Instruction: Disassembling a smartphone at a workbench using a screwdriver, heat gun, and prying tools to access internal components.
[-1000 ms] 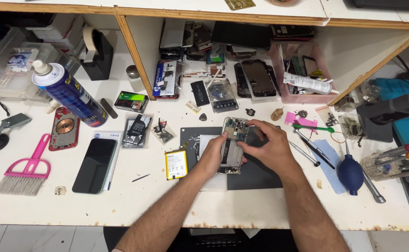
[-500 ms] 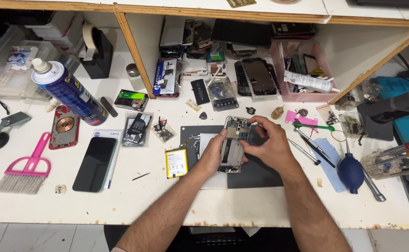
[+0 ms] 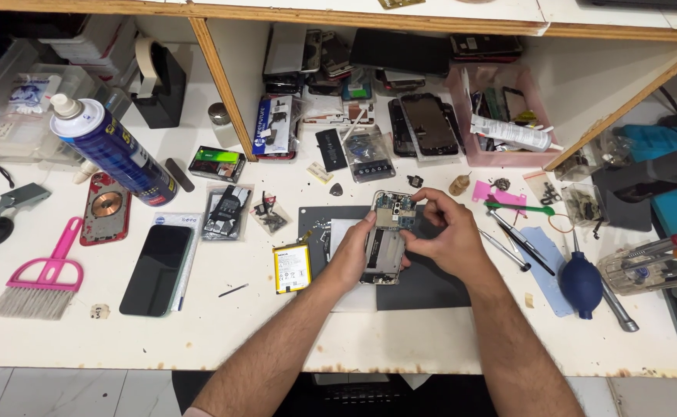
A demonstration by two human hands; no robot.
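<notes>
I see a white tabletop (image 3: 222, 332) carrying a dark grey work mat (image 3: 423, 282), a pink hand brush (image 3: 41, 274), a black phone (image 3: 155, 269) and a blue spray can (image 3: 114, 150).

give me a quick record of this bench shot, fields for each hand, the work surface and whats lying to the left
left hand: left hand grips the side of the opened phone with exposed boards
right hand: right hand pinches at the phone's top end
surface: dark rectangular work mat on the white bench
left of mat: yellow-labelled flat battery, black phone lying face up, pink hand brush, blue spray can
</notes>
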